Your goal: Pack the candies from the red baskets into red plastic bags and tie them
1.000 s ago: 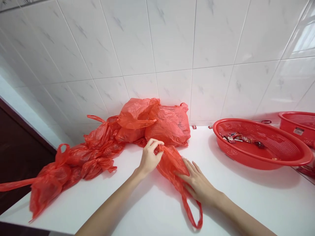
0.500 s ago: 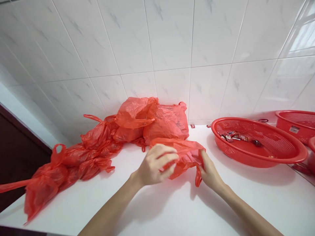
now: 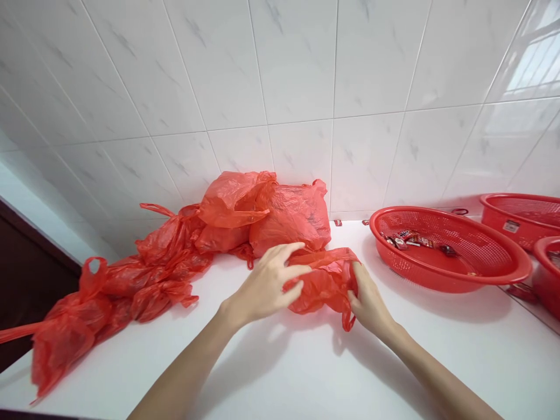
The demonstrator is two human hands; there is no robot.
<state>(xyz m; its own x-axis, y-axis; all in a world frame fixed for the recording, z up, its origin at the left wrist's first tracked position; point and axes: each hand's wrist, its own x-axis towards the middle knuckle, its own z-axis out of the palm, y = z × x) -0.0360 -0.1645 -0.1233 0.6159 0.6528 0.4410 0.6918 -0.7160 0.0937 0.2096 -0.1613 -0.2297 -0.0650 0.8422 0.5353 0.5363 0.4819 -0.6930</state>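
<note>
A thin red plastic bag (image 3: 321,283) hangs between my hands just above the white table, its mouth partly spread. My right hand (image 3: 367,297) grips the bag's right edge, some fingers hidden inside or behind the plastic. At the bag's left side is my left hand (image 3: 269,283), fingers apart and bent toward the plastic; whether the fingertips touch it I cannot tell. Behind the bag, against the wall, lean filled red bags (image 3: 291,219). A row of knotted red bags (image 3: 126,280) runs from there toward the left front.
On the right stands a large red colander (image 3: 450,248) with several small wrapped packets (image 3: 405,239) inside. Further right are another red colander (image 3: 520,213) and part of a red basket (image 3: 546,277). The white tabletop (image 3: 289,373) meets a tiled wall (image 3: 301,64).
My left hand's fingers have spread apart, and the hand has shifted slightly left. My right hand still holds the bag. The whole view has moved a little.
</note>
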